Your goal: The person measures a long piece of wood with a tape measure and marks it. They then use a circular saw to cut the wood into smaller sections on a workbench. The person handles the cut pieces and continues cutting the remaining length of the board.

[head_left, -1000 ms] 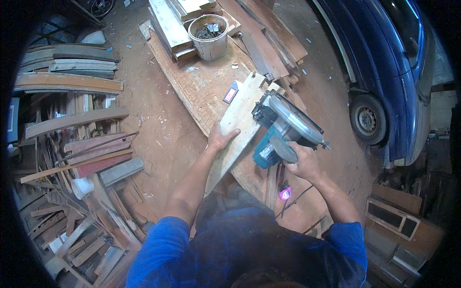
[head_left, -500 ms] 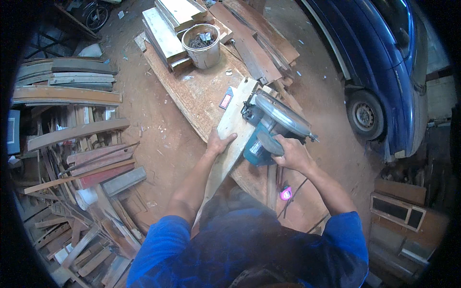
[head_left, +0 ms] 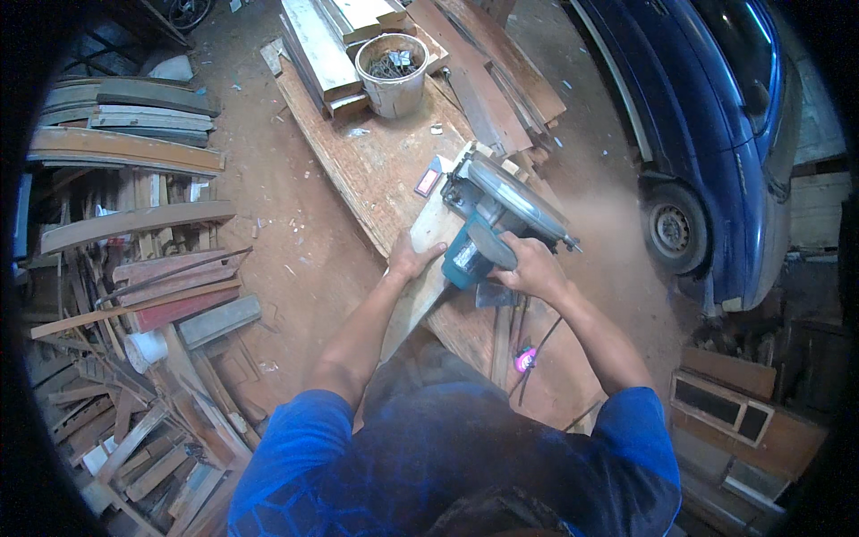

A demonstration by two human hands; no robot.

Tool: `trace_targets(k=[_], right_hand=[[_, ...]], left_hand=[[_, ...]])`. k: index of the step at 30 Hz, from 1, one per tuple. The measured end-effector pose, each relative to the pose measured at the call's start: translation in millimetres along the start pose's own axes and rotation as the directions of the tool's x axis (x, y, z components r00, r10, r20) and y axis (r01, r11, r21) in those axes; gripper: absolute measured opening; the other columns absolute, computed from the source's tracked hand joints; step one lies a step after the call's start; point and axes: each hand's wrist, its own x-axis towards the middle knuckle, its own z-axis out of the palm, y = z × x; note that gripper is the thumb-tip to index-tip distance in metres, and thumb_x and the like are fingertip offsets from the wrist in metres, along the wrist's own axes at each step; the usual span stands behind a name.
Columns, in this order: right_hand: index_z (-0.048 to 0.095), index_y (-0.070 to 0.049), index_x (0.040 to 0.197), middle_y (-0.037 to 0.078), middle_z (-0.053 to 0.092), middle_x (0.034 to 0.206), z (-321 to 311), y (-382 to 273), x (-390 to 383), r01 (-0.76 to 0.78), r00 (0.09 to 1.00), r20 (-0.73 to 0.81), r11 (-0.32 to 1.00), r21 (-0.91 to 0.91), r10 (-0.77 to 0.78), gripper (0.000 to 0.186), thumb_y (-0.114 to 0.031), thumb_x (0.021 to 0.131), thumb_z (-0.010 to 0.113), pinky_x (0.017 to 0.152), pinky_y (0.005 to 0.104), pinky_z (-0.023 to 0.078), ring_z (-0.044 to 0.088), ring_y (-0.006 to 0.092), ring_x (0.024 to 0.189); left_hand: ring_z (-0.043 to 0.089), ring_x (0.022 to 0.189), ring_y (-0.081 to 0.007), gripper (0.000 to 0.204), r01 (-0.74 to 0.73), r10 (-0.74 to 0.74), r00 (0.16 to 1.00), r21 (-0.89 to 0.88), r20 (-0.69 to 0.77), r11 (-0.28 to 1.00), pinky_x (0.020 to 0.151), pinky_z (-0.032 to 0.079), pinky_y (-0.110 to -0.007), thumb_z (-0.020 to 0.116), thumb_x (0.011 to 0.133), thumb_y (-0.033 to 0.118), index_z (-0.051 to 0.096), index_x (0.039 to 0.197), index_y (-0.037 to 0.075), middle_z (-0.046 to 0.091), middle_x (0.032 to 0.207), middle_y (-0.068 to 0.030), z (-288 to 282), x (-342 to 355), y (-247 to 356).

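Observation:
A circular saw (head_left: 466, 254) with a teal body and grey metal guard rests on a pale wooden board (head_left: 408, 309). My right hand (head_left: 530, 267) is closed round the saw's rear handle. Just left of the saw, my left hand (head_left: 413, 256) grips the board, its thumb on the top face and the other fingers over the left edge. The board lies slantwise across the workbench (head_left: 380, 170), its near end reaching toward my body. The blade is hidden by the guard, and the saw covers much of the board's far end.
A bucket of nails (head_left: 394, 97) stands beside stacked planks (head_left: 318, 54) on the bench. A pink tape measure (head_left: 525, 359) and a dark cord (head_left: 543, 338) lie near my right forearm. Scrap wood (head_left: 170, 286) is piled at left; a blue car (head_left: 707, 134) stands at right.
The saw has shifted left over the board, with my right hand on its handle. A haze of dust now spreads to the right of it. My left hand keeps its hold on the board.

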Motion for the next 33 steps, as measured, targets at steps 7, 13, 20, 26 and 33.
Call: trace_targets(k=[7,13,20,26,33], right_hand=[[0.061,-0.001,0.129,0.027,0.072,0.1,-19.6,-30.0,1.1,0.012,1.0,-0.002,1.0,-0.029,-0.012,0.059,-0.023,0.077,0.08,0.086,0.0532,0.055,0.069,0.0472,0.096],[0.06,-0.001,0.131,0.029,0.071,0.102,-29.5,-31.4,-6.9,-0.026,0.999,0.02,0.999,0.029,0.025,0.062,-0.025,0.077,0.08,0.09,0.054,0.054,0.068,0.0474,0.101],[0.061,-0.002,0.131,0.029,0.071,0.102,-38.9,-68.1,9.6,0.013,1.0,-0.012,0.999,0.039,-0.013,0.062,-0.026,0.077,0.08,0.092,0.0536,0.053,0.067,0.0477,0.101],[0.066,-0.002,0.127,0.028,0.072,0.103,-46.6,-75.3,7.0,0.017,0.998,-0.057,0.999,0.036,-0.015,0.058,-0.023,0.075,0.081,0.09,0.0532,0.053,0.068,0.0463,0.1],[0.066,-0.006,0.131,0.027,0.072,0.112,-103.7,-116.0,-102.0,-0.119,0.977,-0.178,0.993,-0.004,0.116,0.06,-0.023,0.075,0.082,0.095,0.0493,0.054,0.069,0.0445,0.104]], left_hand=[[0.063,0.122,-0.0405,0.078,-0.102,0.104,0.993,0.042,-0.061,0.994,0.104,0.051,-0.046,0.086,0.078,0.037,0.054,0.138,-0.001,0.065,0.128,-0.0249,9.9,-27.9,-6.4],[0.063,0.125,-0.0345,0.074,-0.233,0.254,0.95,-0.131,0.183,0.964,0.107,0.049,-0.041,0.086,0.079,0.025,0.053,0.141,0.001,0.065,0.133,-0.0219,0.8,-46.5,13.0],[0.064,0.121,-0.0255,0.082,-0.129,0.172,0.974,-0.267,0.146,0.955,0.107,0.049,-0.038,0.09,0.073,0.018,0.051,0.143,0.003,0.067,0.13,-0.0152,-5.6,-56.0,-21.3],[0.067,0.113,-0.0242,0.069,-0.085,0.113,0.984,-0.191,0.14,0.978,0.104,0.051,-0.039,0.089,0.08,0.024,0.056,0.137,0.001,0.07,0.122,-0.0149,-21.1,-130.7,55.7],[0.07,0.096,-0.0152,0.043,-0.038,0.123,0.991,-0.74,0.061,0.672,0.087,0.056,-0.032,0.082,0.09,0.035,0.072,0.114,0.0,0.076,0.099,-0.0111,-192.9,-286.8,130.1]])
